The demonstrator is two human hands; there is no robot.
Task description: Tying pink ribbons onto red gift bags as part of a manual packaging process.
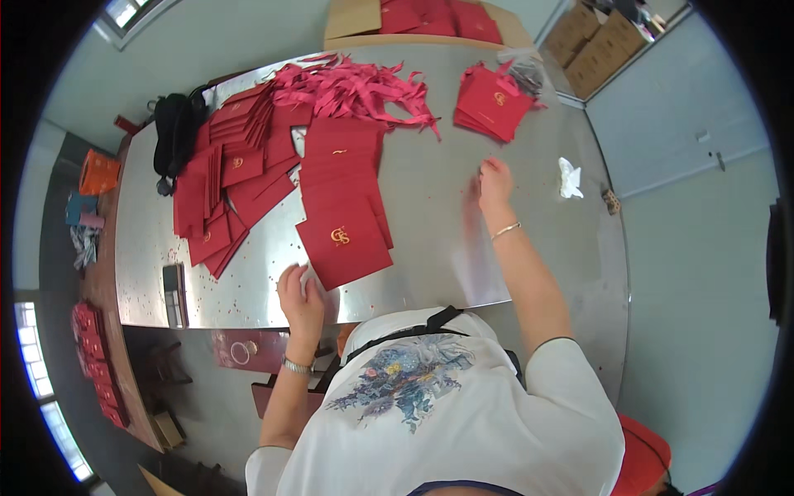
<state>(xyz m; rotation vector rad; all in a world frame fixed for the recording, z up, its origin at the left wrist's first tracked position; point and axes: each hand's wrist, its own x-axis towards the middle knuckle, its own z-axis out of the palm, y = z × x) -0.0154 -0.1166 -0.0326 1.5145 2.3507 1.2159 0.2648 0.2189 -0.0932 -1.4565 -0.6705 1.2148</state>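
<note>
My left hand [301,302] is by the table's near edge, fingers loosely curved and thumb apart, next to the lower corner of a flat red paper bag [351,255] with a gold emblem. That bag lies on top of an overlapping row of red bags [339,169] running away from me. Over the bare metal to the right is my right hand [496,182], its fingers curled together; whatever is in them, if anything, does not show. Beyond it lies a small stack of red bags [495,107] with ribbon handles.
Loose red bags [240,165] are heaped at left beside a black pouch [178,132] and a phone [174,295]. Pink-red ribbons [356,87] tangle at the far side. A crumpled white tissue [569,178] lies at right. An open carton [356,18] stands behind the table.
</note>
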